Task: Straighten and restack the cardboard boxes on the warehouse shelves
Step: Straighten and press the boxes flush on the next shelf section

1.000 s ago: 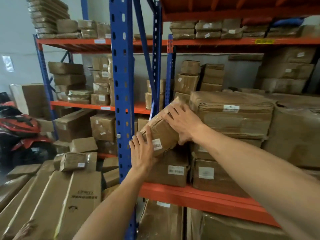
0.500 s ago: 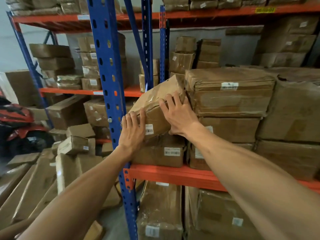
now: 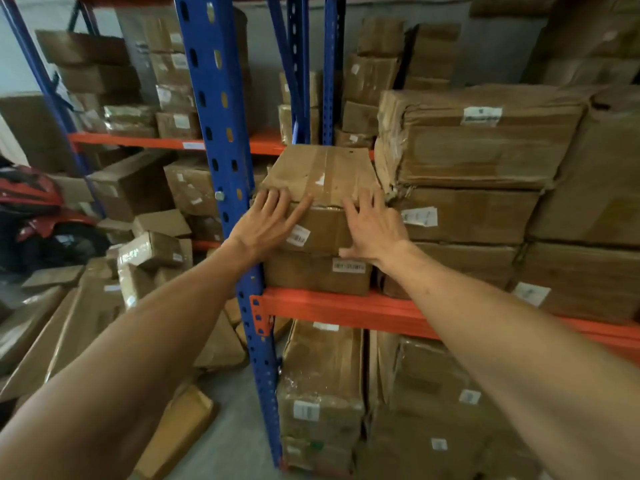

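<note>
Small cardboard box (image 3: 320, 188) flat atop lower box (image 3: 317, 275) on orange shelf beam (image 3: 346, 308), left hand (image 3: 268, 221) and right hand (image 3: 372, 226) spread flat on its front edge, gripping nothing, blue upright (image 3: 221, 140) touching left, taller stack (image 3: 478, 140) close right

wall (image 3: 433, 13): grey | floor (image 3: 239, 441): grey concrete | racking (image 3: 214, 109): blue uprights (orange beams)

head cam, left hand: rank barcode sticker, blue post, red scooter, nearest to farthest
1. Barcode sticker: on the box front, just right of the left hand, almost at the fingertips.
2. Blue post: upright just left of the hand; the wrist crosses in front of it.
3. Red scooter: far left, on the floor.
</note>
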### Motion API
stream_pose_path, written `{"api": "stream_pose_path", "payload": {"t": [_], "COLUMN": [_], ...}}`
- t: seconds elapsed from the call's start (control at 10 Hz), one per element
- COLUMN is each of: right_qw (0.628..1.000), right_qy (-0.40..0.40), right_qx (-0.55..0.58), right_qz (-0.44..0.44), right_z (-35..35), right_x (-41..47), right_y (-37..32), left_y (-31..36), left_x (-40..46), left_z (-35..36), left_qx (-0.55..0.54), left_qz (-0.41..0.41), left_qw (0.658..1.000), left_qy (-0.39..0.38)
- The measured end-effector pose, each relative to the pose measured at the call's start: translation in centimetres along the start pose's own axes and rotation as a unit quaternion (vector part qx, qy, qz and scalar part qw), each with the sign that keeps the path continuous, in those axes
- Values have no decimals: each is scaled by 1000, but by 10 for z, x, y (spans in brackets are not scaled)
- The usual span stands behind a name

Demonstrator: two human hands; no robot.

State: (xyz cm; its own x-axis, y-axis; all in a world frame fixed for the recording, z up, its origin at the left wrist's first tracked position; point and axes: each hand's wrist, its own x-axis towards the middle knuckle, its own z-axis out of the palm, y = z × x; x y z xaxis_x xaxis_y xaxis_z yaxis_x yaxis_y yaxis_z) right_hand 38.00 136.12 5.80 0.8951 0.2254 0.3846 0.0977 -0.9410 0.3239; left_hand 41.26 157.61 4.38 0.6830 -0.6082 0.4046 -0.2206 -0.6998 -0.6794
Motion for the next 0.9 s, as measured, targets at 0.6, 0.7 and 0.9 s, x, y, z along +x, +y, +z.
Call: {"api": "stream_pose_path", "payload": {"t": [0.6,0.7,0.9], "right_qw": [994,988,924], "right_qy": [27,27,-5], "right_qx": [95,146,372], "right_qz": [56,47,92], "right_z": [28,37,94], "right_x": [5,-17,-166], "right_y": [-17,-20,-58], "left_y": [3,10,36], "left_x": [4,1,-13], "left_z": [39,45,42], "left_qx": [-121,-147,-251], "left_qz": [-33,-52,-144], "left_qw": [989,984,950], "left_qy": [77,90,118]}}
